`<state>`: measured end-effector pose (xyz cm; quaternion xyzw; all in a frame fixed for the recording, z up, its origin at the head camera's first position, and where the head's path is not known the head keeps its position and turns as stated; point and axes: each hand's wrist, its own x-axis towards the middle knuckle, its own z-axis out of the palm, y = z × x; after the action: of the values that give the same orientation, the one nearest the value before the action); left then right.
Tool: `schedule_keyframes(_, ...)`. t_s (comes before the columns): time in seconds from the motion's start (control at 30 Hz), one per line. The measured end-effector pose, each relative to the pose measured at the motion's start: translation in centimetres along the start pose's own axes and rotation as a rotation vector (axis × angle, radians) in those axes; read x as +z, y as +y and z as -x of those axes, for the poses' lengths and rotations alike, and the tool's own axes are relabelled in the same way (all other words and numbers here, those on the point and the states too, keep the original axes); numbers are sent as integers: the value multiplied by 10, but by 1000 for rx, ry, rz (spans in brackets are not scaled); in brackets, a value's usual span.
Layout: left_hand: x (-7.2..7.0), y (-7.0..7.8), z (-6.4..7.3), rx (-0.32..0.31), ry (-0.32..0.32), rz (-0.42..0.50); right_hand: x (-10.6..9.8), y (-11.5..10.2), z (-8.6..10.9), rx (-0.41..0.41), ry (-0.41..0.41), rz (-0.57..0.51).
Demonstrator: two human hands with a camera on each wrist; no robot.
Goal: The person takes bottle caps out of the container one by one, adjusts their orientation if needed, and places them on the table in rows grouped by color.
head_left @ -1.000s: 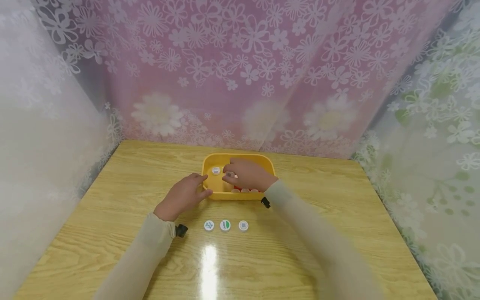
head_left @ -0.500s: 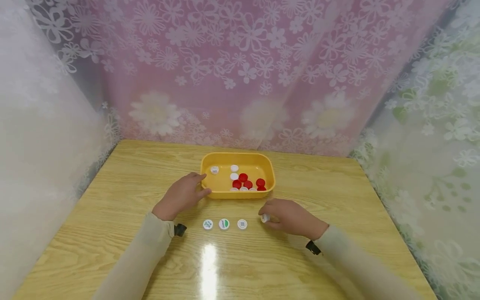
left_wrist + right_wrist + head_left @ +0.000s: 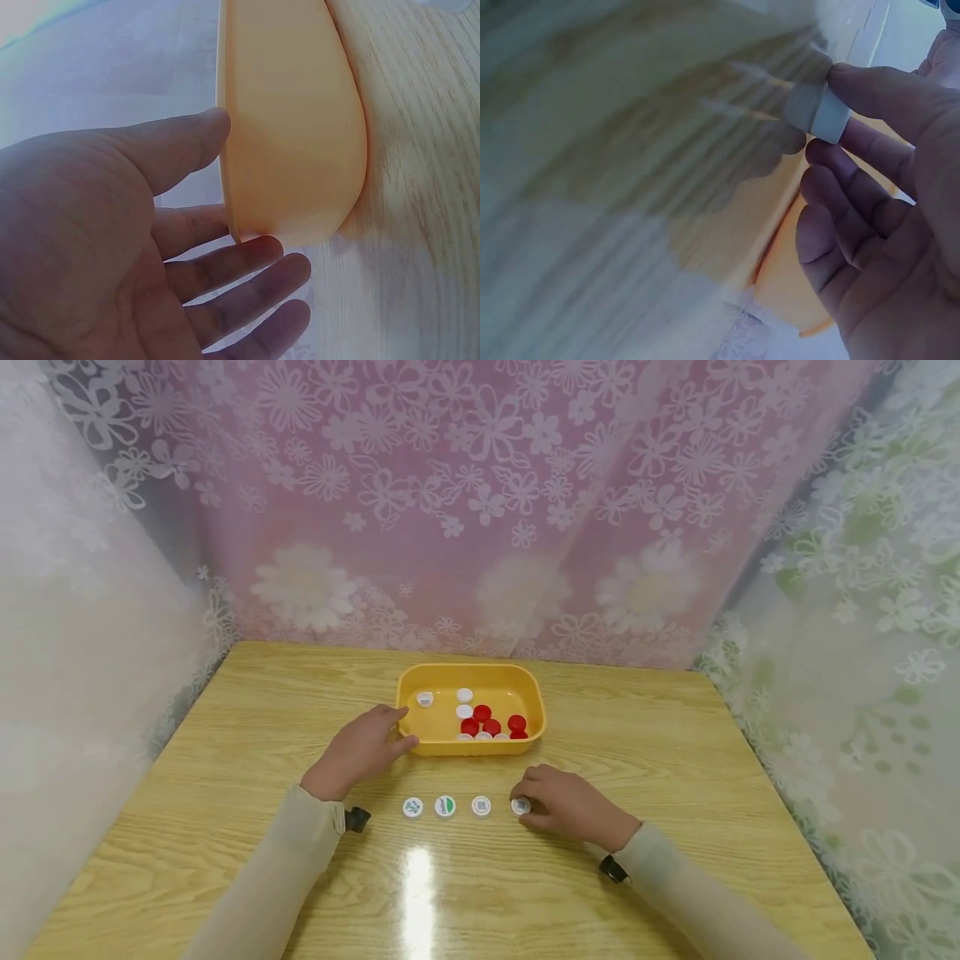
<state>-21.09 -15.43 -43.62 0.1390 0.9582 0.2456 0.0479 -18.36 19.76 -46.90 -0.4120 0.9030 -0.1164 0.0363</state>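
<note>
My right hand [image 3: 573, 808] pinches a white bottle cap [image 3: 521, 807] between thumb and fingers, down at the table at the right end of a row. In the right wrist view the cap's white side [image 3: 831, 118] shows between the fingertips, close over the wood. Three more white caps lie printed side up to its left: one with a teal pattern [image 3: 412, 808], one with green [image 3: 445, 807], one with a grey square [image 3: 481, 807]. My left hand [image 3: 358, 749] rests, fingers extended, against the left end of a yellow plastic basin [image 3: 300, 127], thumb and fingertips at its rim.
Inside the basin [image 3: 471, 748] lie several red caps [image 3: 491, 727] toward the right and several white caps [image 3: 464, 695], one of them [image 3: 425, 699] alone at the left. A flowered curtain [image 3: 480, 527] hangs behind the wooden table [image 3: 630, 727].
My right hand came out of the basin with a white cap, moved toward the table's front, and brought it down beside the three caps. The left hand stays at the basin's left end.
</note>
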Motion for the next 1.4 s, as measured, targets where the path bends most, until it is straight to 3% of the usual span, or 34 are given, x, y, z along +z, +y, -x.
schedule_keyframes(0.2, 0, 0, 1, 11, 6, 2, 3, -2, 0, 85, -38, -28)
schedule_keyframes(0.5, 2, 1, 1, -3, 5, 24, 0, -1, 5, 66, -40, 4)
schedule_keyframes(0.77, 2, 2, 2, -1, -7, 16, -18, -7, 0, 96, -30, 39)
schedule_keyframes(1.1, -1, 3, 3, -7, -17, 24, -30, -6, -9, 120, 107, -4)
schedule_keyframes(1.27, -2, 3, 4, -12, -10, 34, -36, -7, -21, 89, 261, -14)
schedule_keyframes(1.4, -1, 3, 4, -17, -13, 31, -45, -12, -36, 70, 356, 37)
